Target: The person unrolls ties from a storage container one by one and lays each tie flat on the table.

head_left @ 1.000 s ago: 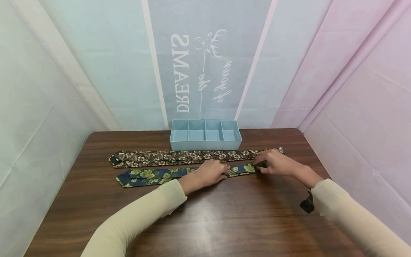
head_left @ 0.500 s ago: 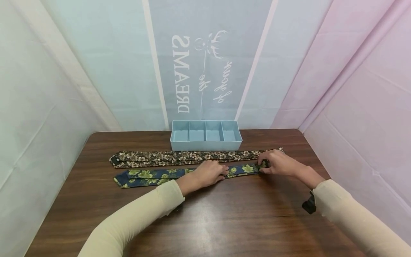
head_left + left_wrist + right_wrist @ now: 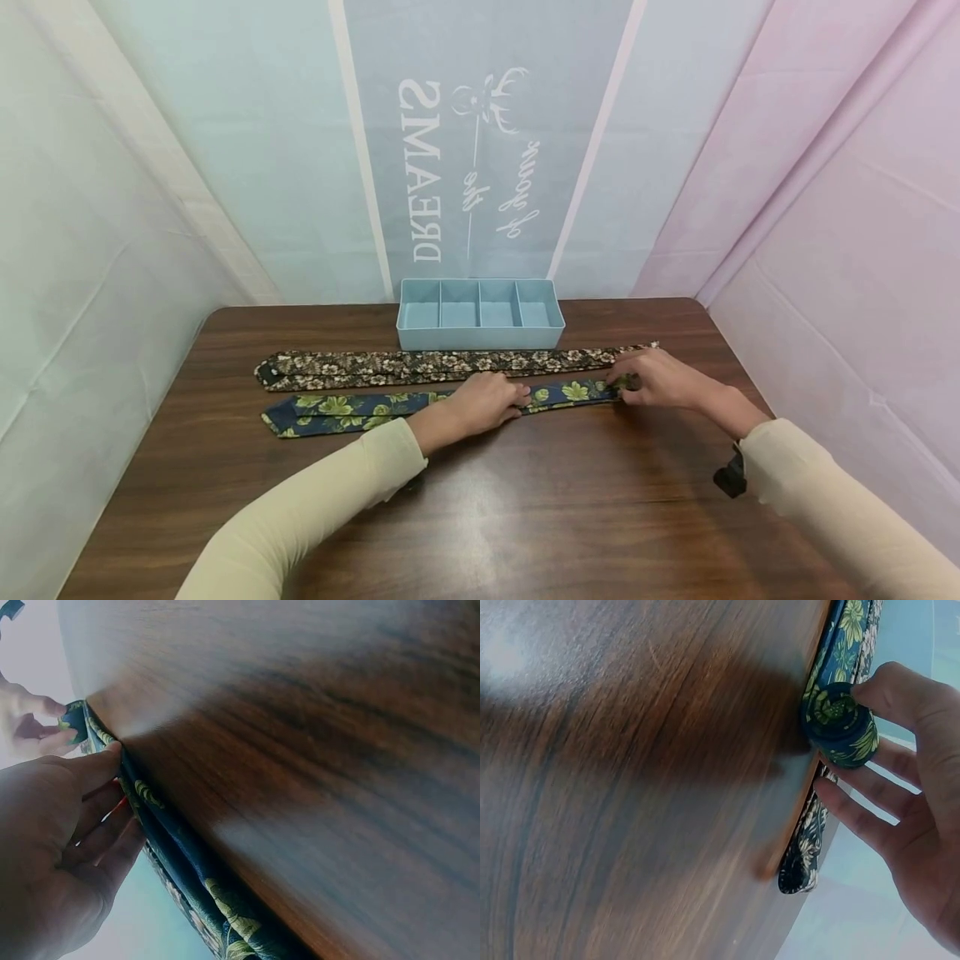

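Note:
A navy necktie with green-yellow flowers lies lengthwise across the table, its wide end to the left. Its narrow right end is wound into a small roll, which my right hand holds between thumb and fingers. Farther left, my left hand grips the middle of the same tie, thumb along the near edge and fingers on the far side. Just behind lies a dark necktie with cream flowers, stretched out flat and parallel; my right hand covers part of it near its right end.
A light blue box with several compartments in a row stands at the table's back edge, behind the ties. The brown wooden table meets a printed curtain at the back and pale cloth walls on both sides.
My right hand has moved a little to the right with the rolled end. The navy tie's wide end and my left hand have shifted slightly left. The flowered dark tie stays put.

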The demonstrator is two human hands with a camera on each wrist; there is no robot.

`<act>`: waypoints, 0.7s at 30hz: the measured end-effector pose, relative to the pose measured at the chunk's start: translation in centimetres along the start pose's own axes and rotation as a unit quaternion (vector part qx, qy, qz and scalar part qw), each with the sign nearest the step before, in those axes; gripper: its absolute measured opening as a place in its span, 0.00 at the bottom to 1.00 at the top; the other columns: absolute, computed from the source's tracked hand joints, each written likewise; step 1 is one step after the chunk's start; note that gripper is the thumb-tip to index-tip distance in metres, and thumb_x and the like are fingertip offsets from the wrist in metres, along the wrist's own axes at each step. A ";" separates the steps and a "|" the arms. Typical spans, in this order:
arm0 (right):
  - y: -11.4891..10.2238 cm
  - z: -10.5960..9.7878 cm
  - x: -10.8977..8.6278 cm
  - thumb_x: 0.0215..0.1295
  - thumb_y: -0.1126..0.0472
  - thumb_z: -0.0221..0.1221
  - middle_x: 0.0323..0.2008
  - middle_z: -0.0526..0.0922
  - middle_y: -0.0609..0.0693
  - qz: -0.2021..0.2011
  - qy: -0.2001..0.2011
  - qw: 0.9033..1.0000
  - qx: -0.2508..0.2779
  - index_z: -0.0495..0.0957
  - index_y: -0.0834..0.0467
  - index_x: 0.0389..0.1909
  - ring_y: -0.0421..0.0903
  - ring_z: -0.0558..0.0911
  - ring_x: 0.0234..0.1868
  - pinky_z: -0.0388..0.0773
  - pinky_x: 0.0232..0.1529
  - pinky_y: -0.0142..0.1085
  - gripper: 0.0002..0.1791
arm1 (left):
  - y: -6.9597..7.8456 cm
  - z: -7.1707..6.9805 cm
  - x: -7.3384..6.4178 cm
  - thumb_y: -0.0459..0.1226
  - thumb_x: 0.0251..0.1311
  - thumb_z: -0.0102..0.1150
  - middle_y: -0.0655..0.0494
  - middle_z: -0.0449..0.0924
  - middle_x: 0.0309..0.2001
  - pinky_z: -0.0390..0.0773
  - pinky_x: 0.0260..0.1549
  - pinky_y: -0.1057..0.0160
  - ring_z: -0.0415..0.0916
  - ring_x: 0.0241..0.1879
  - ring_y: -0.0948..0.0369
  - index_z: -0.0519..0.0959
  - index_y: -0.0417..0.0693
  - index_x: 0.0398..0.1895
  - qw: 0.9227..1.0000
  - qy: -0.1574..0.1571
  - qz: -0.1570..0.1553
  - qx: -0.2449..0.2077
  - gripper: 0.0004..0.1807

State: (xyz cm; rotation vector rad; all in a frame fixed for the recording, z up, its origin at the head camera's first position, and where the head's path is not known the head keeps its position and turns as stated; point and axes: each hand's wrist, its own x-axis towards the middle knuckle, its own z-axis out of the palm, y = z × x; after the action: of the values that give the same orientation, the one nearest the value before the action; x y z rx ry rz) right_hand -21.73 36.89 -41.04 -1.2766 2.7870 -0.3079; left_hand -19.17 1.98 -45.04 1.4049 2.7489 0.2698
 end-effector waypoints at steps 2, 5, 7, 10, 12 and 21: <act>0.0 0.0 -0.1 0.58 0.67 0.74 0.44 0.90 0.52 0.004 0.006 1.000 0.003 0.90 0.56 0.42 0.40 0.85 0.33 0.80 0.29 0.35 0.10 | 0.0 0.0 -0.1 0.43 0.75 0.64 0.58 0.82 0.65 0.88 0.49 0.58 0.89 0.52 0.56 0.86 0.55 0.62 1.000 0.000 0.001 0.002 0.16; 0.2 0.0 -0.4 0.56 0.64 0.78 0.41 0.90 0.50 0.016 0.013 1.000 -0.003 0.88 0.56 0.39 0.41 0.86 0.34 0.84 0.31 0.38 0.12 | -0.1 -0.1 -0.2 0.43 0.75 0.64 0.57 0.82 0.64 0.88 0.50 0.58 0.89 0.52 0.55 0.86 0.54 0.62 1.000 0.000 0.000 0.000 0.16; 0.3 0.0 -0.5 0.55 0.63 0.79 0.40 0.89 0.49 0.026 0.015 0.999 -0.010 0.87 0.55 0.38 0.40 0.85 0.33 0.84 0.31 0.39 0.13 | -0.1 -0.1 -0.3 0.43 0.75 0.64 0.57 0.83 0.64 0.88 0.51 0.58 0.89 0.52 0.55 0.86 0.54 0.62 1.000 0.000 -0.001 -0.002 0.16; 0.5 0.0 -0.8 0.56 0.63 0.79 0.41 0.89 0.49 0.031 0.015 0.999 -0.015 0.86 0.55 0.41 0.40 0.85 0.32 0.84 0.31 0.39 0.14 | -0.2 -0.2 -0.5 0.43 0.74 0.64 0.57 0.82 0.64 0.88 0.51 0.58 0.88 0.54 0.54 0.86 0.54 0.62 1.000 -0.004 -0.007 -0.008 0.17; 0.7 0.0 -1.0 0.57 0.65 0.77 0.43 0.89 0.51 0.025 0.014 1.000 -0.011 0.87 0.57 0.45 0.42 0.86 0.33 0.83 0.31 0.40 0.15 | -0.3 -0.3 -0.6 0.43 0.74 0.64 0.57 0.82 0.65 0.88 0.51 0.58 0.87 0.55 0.54 0.86 0.54 0.62 1.000 -0.007 -0.011 -0.010 0.17; 1.7 0.5 -1.6 0.57 0.69 0.76 0.46 0.90 0.55 0.013 0.019 0.999 -0.023 0.89 0.60 0.50 0.51 0.89 0.42 0.87 0.39 0.48 0.19 | -1.1 -0.4 -1.3 0.42 0.74 0.65 0.57 0.86 0.61 0.88 0.49 0.56 0.89 0.50 0.56 0.86 0.53 0.62 1.000 0.005 -0.012 -0.011 0.17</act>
State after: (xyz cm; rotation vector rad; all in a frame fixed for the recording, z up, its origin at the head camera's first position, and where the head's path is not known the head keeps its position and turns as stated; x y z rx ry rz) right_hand -21.82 39.10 -41.93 -1.2566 2.8552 -0.2716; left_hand -19.30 0.29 -44.90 1.3682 2.7593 0.3066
